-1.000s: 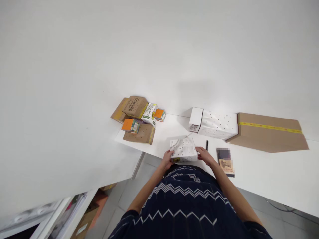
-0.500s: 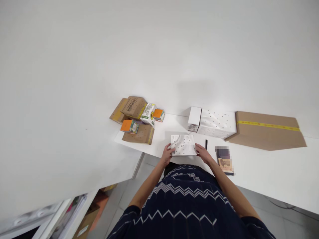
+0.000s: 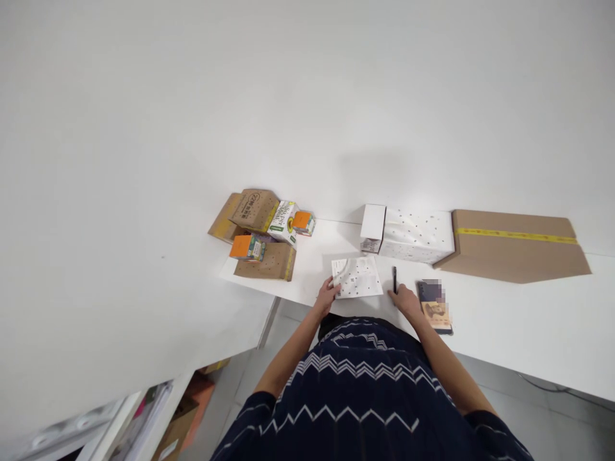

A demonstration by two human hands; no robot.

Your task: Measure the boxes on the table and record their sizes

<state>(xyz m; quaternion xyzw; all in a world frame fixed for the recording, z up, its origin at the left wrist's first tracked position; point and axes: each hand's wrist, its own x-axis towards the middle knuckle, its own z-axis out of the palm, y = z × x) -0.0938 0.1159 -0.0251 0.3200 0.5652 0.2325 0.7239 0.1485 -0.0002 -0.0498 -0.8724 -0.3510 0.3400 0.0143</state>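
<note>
While my left hand grips the white dotted box near the table's front edge, I'd hold steady. My right hand touches the black pen; how closed, I can't tell.

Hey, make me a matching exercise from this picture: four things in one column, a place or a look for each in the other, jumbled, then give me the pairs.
Things
1. Left hand
2. "Super Meal" box
3. Large cardboard box
4. Right hand

Places and looks
A. At the near end of the black pen
B. Has yellow tape running along it
C. At the left edge of the spotted white package
D. Beside a small orange-topped box

Pairs: 1-C, 2-D, 3-B, 4-A
</note>
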